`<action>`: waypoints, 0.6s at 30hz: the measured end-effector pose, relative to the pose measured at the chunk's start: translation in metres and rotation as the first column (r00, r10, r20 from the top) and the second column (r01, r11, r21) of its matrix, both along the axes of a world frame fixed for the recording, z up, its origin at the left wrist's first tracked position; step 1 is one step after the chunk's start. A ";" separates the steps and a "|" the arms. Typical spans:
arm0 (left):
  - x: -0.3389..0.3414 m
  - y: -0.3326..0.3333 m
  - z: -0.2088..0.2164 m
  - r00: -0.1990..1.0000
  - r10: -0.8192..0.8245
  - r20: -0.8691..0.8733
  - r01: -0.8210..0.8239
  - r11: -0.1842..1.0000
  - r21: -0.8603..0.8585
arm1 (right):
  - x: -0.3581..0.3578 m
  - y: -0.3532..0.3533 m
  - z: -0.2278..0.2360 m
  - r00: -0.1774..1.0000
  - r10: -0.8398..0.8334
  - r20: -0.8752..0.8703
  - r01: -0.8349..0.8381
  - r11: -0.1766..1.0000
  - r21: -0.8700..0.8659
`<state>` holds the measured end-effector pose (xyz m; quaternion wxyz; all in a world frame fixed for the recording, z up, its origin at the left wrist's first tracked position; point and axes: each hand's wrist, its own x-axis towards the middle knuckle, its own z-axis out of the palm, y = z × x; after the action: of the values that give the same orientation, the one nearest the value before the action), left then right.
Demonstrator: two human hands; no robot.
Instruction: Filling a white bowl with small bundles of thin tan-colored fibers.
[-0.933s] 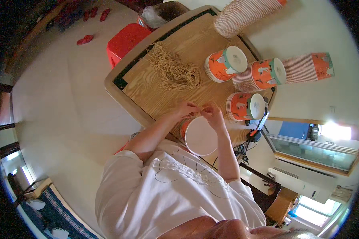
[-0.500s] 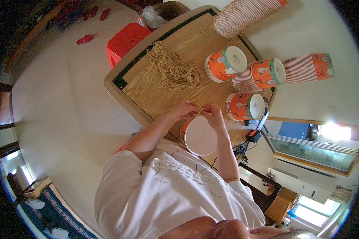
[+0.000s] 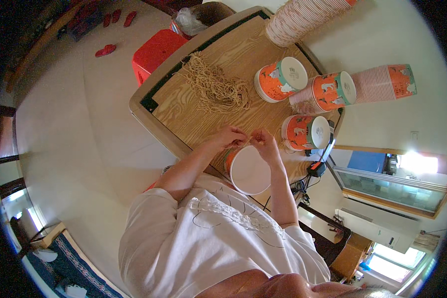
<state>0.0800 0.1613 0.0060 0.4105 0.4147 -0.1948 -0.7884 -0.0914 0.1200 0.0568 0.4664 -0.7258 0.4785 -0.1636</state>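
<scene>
My left hand (image 3: 231, 136) and my right hand (image 3: 265, 144) meet over the table edge, fingers pinched close together. A thin tan strand of twine (image 3: 249, 139) seems to run between their fingertips; its ends are too small to make out. Just below them, against my body, stands an orange paper tub (image 3: 251, 171) with its round white face toward me. Beyond my hands lies a loose, tangled heap of tan twine (image 3: 216, 87) on the wood-grain table (image 3: 179, 111).
Orange and green paper tubs (image 3: 282, 79) stand at the right, one more (image 3: 305, 132) nearer me. Nested tub stacks (image 3: 377, 85) and a tall twine-wrapped stack (image 3: 305, 22) lie beyond. Black cables and a plug (image 3: 316, 169) hang at the right edge. A red stool (image 3: 156, 52) adjoins the far left side.
Both hands stay almost in place, with the fingertips shifting slightly at the strand. The tubs and the twine heap have not visibly moved.
</scene>
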 end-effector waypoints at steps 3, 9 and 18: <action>0.002 0.004 -0.003 0.998 0.052 -0.046 -0.051 0.998 0.026 | 0.003 0.000 0.004 1.000 -0.016 0.017 0.016 0.999 0.037; 0.017 0.004 -0.007 0.981 -0.148 0.121 0.159 0.983 -0.087 | -0.016 -0.016 -0.020 0.999 0.019 0.039 -0.024 0.994 0.110; -0.007 -0.020 -0.050 0.911 -0.094 0.401 0.157 0.979 -0.127 | -0.005 -0.043 -0.001 0.992 0.037 0.123 -0.104 0.791 0.603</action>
<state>0.0730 0.1410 -0.0439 0.3428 0.5177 -0.3607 -0.6960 -0.0964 0.0774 0.0559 0.7050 -0.5453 0.4531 -0.0213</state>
